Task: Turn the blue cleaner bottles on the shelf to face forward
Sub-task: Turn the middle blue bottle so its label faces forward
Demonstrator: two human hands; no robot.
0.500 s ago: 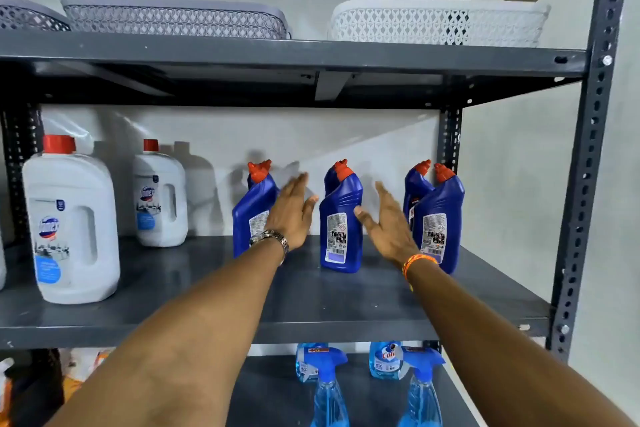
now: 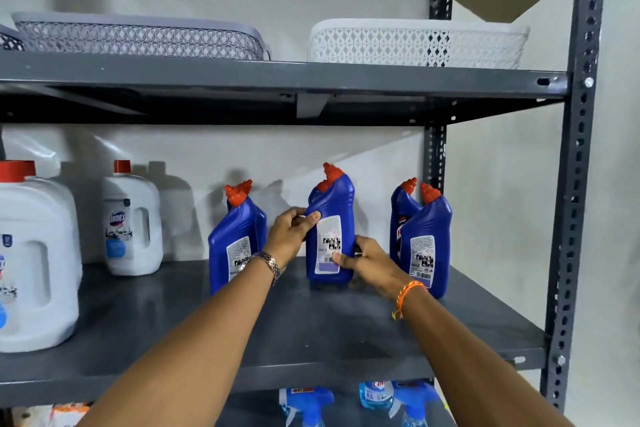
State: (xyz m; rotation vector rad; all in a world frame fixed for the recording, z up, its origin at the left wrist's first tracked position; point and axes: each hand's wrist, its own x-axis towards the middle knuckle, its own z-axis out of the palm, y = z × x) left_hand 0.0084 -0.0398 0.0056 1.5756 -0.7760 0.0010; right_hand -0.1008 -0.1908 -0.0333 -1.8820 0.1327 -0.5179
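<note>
Two hands' fingers clamp middle blue bottle | left hand | right hand | back label apparently forward

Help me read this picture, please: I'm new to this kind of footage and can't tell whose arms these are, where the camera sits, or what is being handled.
There is no machine here. The camera is worn on a person's head and looks forward and down, so the two arms reaching in are that person's own. They face a grey metal shelf. The left hand, with a wristwatch, and the right hand, with an orange wristband, both grip the middle blue bottle, whose back label with a barcode faces the camera. More blue bottles with red caps stand to the left and right. Two white jugs stand further left, baskets sit above, and spray bottles below.
</note>
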